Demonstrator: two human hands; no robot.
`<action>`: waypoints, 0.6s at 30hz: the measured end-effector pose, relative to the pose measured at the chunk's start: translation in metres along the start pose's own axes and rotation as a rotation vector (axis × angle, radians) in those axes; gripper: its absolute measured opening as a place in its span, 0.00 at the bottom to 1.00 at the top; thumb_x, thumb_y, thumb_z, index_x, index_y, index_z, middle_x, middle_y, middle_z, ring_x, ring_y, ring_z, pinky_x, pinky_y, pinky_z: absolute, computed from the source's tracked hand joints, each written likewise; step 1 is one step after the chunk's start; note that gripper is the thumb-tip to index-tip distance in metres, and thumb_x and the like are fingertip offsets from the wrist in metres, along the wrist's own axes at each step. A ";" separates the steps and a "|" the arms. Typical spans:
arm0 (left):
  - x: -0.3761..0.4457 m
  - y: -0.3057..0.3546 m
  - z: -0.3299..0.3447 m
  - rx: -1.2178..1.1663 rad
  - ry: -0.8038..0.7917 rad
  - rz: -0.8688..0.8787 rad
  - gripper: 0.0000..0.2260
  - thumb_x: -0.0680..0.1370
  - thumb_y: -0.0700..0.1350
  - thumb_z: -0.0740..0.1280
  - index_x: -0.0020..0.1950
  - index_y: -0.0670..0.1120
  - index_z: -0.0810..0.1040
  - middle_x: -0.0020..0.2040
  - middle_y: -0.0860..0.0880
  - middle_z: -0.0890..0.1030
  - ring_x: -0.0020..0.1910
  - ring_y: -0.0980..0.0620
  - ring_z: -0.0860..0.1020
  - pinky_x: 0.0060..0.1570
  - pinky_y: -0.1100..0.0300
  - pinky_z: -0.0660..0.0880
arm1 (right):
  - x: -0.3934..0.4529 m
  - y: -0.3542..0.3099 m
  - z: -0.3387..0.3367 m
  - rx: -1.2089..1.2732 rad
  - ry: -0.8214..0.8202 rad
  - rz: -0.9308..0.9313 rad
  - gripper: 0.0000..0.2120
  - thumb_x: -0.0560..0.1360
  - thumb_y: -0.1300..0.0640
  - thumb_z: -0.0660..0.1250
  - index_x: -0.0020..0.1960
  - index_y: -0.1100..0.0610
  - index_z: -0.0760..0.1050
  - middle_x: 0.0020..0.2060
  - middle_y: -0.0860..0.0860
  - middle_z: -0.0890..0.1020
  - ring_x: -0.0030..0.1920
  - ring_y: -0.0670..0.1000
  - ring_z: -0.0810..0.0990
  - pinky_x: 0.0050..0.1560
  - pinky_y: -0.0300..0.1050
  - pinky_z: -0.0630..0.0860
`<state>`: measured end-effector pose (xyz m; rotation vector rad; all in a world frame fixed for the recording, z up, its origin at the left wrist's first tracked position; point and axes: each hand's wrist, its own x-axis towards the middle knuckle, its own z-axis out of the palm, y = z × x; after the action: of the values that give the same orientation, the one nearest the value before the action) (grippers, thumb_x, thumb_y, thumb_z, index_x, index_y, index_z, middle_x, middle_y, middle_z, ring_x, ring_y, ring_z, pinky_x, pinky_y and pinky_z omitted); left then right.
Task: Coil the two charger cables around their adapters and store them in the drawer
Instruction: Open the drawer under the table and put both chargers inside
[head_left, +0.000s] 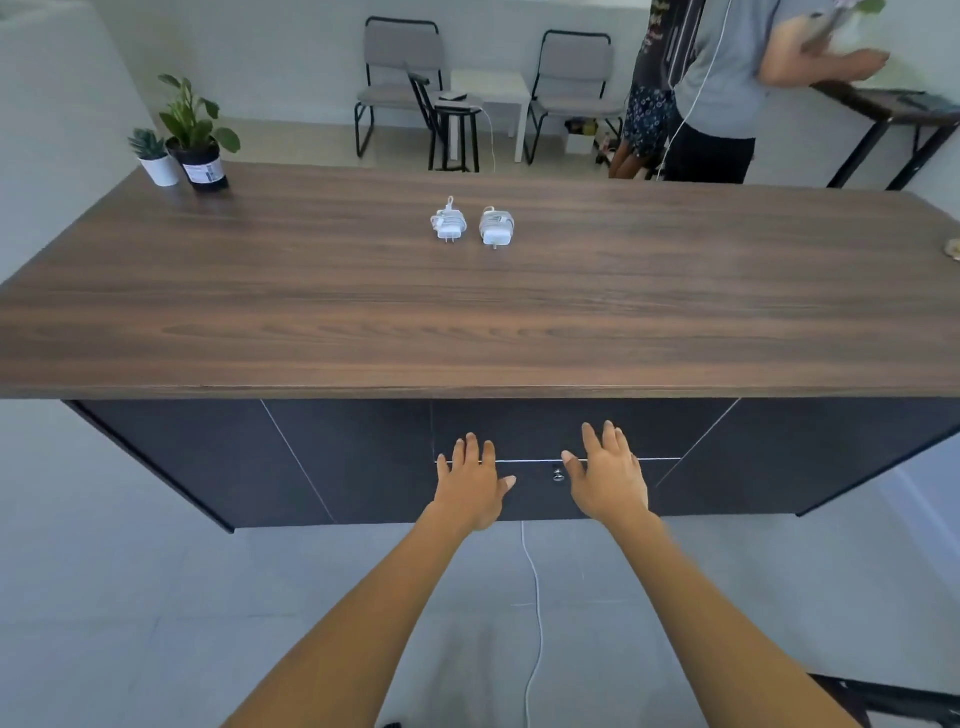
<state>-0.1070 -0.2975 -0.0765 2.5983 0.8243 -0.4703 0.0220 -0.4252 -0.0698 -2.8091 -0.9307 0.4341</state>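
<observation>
Both hands flat, fingers straight: left hand (474, 480) and right hand (608, 475) on drawer front (540, 493). I see both coiled chargers (449, 223) (496, 226) mid-desktop (363, 291), side by side.

Pale walls, grey tiled floor (156, 597), two grey black-framed chairs (400, 78) flanking a white side table (498, 91), two potted plants (195, 135) on the wood-grain desktop (363, 322)

- An office or waiting area, by its plain, sparse furnishing.
- A long wood-topped bench (363, 291) on dark cabinet fronts — one with a small lock (558, 475).
- Two grey padded chairs (397, 78) against the white wall, a low white side table (493, 98) between them.
- Potted plants (192, 135) on the bench corner — pale tiled floor (130, 597).
</observation>
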 end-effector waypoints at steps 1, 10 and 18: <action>0.005 0.004 0.006 0.007 -0.010 -0.013 0.28 0.83 0.55 0.48 0.77 0.42 0.45 0.78 0.41 0.45 0.77 0.41 0.44 0.73 0.43 0.47 | 0.001 0.010 0.005 -0.006 -0.024 0.000 0.28 0.81 0.45 0.51 0.77 0.55 0.49 0.77 0.57 0.50 0.77 0.57 0.47 0.74 0.53 0.53; 0.059 0.022 0.086 0.086 -0.118 -0.057 0.28 0.83 0.54 0.49 0.77 0.41 0.44 0.78 0.40 0.45 0.77 0.41 0.45 0.74 0.43 0.48 | 0.042 0.079 0.083 -0.024 -0.229 0.051 0.27 0.81 0.47 0.50 0.76 0.56 0.49 0.77 0.57 0.51 0.77 0.57 0.48 0.74 0.51 0.54; 0.145 0.006 0.165 0.119 -0.096 -0.027 0.29 0.82 0.54 0.50 0.77 0.40 0.43 0.77 0.39 0.41 0.77 0.42 0.43 0.74 0.44 0.46 | 0.113 0.110 0.175 -0.078 -0.301 0.061 0.28 0.82 0.48 0.49 0.77 0.57 0.45 0.77 0.57 0.47 0.77 0.57 0.46 0.75 0.50 0.52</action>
<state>-0.0242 -0.3053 -0.2801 2.6515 0.8232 -0.6651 0.1149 -0.4355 -0.2861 -2.9000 -0.9345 0.8665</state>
